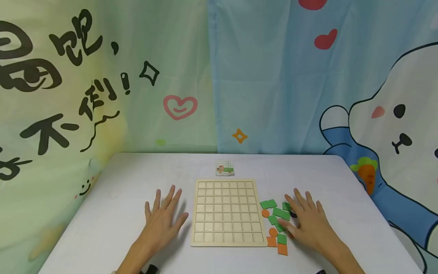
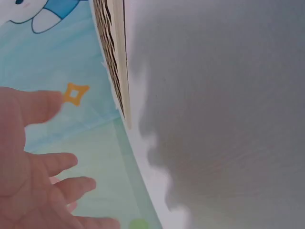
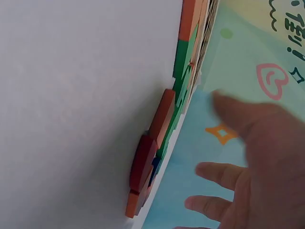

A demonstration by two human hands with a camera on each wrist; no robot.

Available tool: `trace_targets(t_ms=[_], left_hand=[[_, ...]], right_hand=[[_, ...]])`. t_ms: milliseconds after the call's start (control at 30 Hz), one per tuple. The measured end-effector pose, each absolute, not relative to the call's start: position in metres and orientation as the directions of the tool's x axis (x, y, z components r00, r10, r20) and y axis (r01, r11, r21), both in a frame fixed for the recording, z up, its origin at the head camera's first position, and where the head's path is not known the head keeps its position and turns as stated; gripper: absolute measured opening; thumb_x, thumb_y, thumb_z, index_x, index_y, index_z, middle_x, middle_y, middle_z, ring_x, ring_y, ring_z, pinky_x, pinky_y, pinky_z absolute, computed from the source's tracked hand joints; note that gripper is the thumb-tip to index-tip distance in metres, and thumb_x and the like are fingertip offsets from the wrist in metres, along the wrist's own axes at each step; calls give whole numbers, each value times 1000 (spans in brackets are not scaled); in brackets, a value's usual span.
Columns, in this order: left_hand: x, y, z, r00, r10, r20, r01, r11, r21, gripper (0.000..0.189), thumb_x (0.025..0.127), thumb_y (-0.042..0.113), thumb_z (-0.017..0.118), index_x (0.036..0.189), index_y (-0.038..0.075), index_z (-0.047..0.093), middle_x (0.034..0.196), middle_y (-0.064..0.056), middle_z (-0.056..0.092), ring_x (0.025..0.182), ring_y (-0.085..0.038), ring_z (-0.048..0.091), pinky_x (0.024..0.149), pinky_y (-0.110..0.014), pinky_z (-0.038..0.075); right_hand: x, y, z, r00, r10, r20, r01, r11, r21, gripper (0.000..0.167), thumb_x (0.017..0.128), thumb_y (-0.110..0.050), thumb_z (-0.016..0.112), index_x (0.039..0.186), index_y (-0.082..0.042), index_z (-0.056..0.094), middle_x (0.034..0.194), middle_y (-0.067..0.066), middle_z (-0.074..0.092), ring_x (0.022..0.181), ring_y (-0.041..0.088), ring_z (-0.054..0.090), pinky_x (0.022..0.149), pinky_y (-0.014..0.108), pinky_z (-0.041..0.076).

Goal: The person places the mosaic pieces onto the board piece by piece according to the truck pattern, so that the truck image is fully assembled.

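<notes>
Both hands were up with fingers spread, holding nothing: left hand (image 1: 162,219) beside the grid board (image 1: 226,213), right hand (image 1: 311,224) hovering over the green pieces (image 1: 281,213) and orange pieces (image 1: 282,249). Imo pinching those flat bits by their sides, one at a time, would've worked best, since they crowded the board's right edge. Card (image 1: 224,168) sat just past the far edge; table (image 1: 164,167) stretched wide either side, so elbow room was decent.

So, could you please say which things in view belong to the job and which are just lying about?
Likely part of the job:
beige square grid board
flat green tiles
flat orange tiles
dark-red block
small square card with grid picture

Apparently just surroundings:
white tabletop
printed blue-and-green fabric backdrop
</notes>
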State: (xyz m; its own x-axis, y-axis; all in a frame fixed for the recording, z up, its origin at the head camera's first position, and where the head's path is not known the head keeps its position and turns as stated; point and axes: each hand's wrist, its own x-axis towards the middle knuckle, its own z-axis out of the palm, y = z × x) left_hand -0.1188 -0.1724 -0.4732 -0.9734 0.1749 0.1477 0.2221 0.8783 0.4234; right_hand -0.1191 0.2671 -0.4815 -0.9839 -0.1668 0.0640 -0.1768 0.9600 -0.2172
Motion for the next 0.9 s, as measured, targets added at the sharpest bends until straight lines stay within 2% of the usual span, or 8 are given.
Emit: trace_targets(t_ms=[200,300,367,500,633,733,800,900], left_hand=[[-121,-170,-472,-958,204,200,277,831,482,59,102,25,72,154,7,54,164,-16,49,144,-52,49,109,-74,43],[-123,-169,-473,-958,211,196,285,792,540,53,101,21,73,149,5,59,159,-15,56,133,-40,58,106,-58,51],[-124,-169,-474,-962,212,174,274,764,583,50,101,19,73,147,6,61,156,-14,59,122,-31,63,98,-43,56],[-128,-171,-475,-969,234,79,222,681,698,49,100,17,74,147,7,61,150,-13,64,94,-15,67,69,-23,53],[-131,-175,-476,-960,279,-2,173,602,779,53,100,17,73,149,5,57,136,-16,70,85,-9,68,63,-21,54],[-132,-178,-479,-949,312,-54,141,570,810,57,101,19,72,153,3,53,106,-15,77,70,-10,67,58,-23,55],[-133,-179,-482,-942,324,-85,117,556,823,60,101,19,72,155,3,50,87,-10,75,62,-11,65,56,-24,54],[-133,-179,-485,-938,330,-105,97,541,835,62,101,20,72,157,6,48,77,-6,72,56,-12,63,54,-25,53]], right_hand=[[-126,275,-484,-980,-180,87,-194,961,-195,68,92,-42,80,145,-4,61,157,34,49,141,63,45,111,79,39],[-128,278,-484,-983,-167,82,-180,961,-208,62,92,-37,80,142,-4,64,153,33,52,138,60,49,110,77,41],[-129,279,-484,-983,-163,88,-179,958,-225,57,93,-35,80,139,-4,65,150,33,55,135,57,52,107,76,44],[-131,281,-483,-975,-178,133,-206,946,-250,42,94,-27,80,129,-4,72,138,29,64,122,52,62,99,72,52],[-134,282,-482,-968,-180,177,-224,937,-269,29,94,-17,79,120,-4,77,120,22,70,106,42,66,92,63,57],[-135,282,-482,-971,-165,173,-209,937,-280,28,93,-15,80,119,-4,77,109,17,70,97,34,64,85,56,58],[-137,281,-482,-975,-155,158,-195,939,-282,28,93,-15,80,119,-4,77,104,14,68,92,29,61,80,49,57],[-139,280,-484,-981,-141,130,-173,944,-282,29,92,-17,80,119,-4,77,99,11,67,89,25,57,77,43,54]])
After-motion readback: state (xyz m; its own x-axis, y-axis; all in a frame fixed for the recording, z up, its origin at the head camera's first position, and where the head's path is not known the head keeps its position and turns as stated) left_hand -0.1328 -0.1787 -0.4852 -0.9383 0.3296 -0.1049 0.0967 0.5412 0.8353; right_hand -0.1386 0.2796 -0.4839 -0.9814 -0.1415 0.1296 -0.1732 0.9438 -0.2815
